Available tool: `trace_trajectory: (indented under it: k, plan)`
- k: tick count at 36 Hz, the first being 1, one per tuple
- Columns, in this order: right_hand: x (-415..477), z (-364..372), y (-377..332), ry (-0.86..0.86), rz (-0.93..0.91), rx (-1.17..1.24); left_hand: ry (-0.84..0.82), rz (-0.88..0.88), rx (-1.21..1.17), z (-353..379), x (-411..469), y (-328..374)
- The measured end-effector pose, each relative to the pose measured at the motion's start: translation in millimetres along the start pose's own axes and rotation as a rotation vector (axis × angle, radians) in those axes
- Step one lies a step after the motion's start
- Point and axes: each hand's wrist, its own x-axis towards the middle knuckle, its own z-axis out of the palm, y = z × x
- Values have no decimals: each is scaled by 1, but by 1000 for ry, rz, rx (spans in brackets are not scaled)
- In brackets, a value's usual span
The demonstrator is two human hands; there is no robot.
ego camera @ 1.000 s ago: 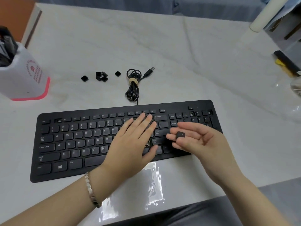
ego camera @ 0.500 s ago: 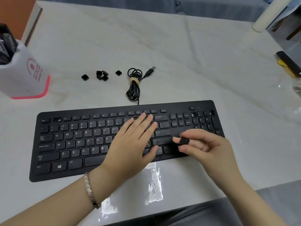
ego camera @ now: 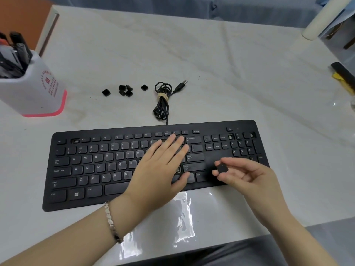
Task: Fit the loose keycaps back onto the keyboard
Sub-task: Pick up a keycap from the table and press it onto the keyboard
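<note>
pinching one keycap (ego camera: 222,168) in the right hand (ego camera: 247,176), thumb and first fingertips closed lightly on its edges, remaining fingers loosely curled, palm turned up and inward. held just above the lower right of the keyboard (ego camera: 211,126), near the ctrl key (ego camera: 198,175), apparently not touching it.

cannot read the legend at this size, so check it first and match it to a bare socket (ego camera: 177,169): one just beside the left thumb, others seemingly in the top row and above the number pad. turn the cap with the legend upright, set it square over the socket, then press straight down with one fingertip; probably seated once level with its neighbours. avoid tilting or forcing a corner, likely to bend the clip beneath.

resting the left hand (ego camera: 159,169) flat on the right-centre keys, fingers straight and close together, gripping nothing, seemingly steadying the board; wrist low, bracelet (ego camera: 111,221) on it. worth sliding that hand aside if covering the target. more loose caps (ego camera: 125,90) lying on the table (ego camera: 230,73) beyond the keyboard, beside the coiled cable (ego camera: 163,96), well apart from both hands.
</note>
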Motion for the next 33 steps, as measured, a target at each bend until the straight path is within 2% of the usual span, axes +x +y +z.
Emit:
trace_trajectory:
  k: [6, 10, 15, 22, 25, 28, 33]
  plan:
    - [2, 1, 2, 29, 18, -66, 4, -8, -101, -4, 0, -1]
    - [7, 4, 7, 31, 16, -186, 26, -93, -195, -18, -5, -11]
    - [16, 17, 9, -43, -34, -285, 55, -223, -141, -35, -17, -38]
    - [30, 52, -3, -138, -83, -253, 59, -408, -33, -56, -28, -72]
    - [37, 68, -14, -173, -68, -172, 26, -420, -12, -59, -31, -85]
    - [48, 79, -19, -177, -109, -297, 8, -381, 4, -62, -33, -91]
    - [64, 88, -16, -143, -337, -673, 23, -380, -9, -60, -32, -93]
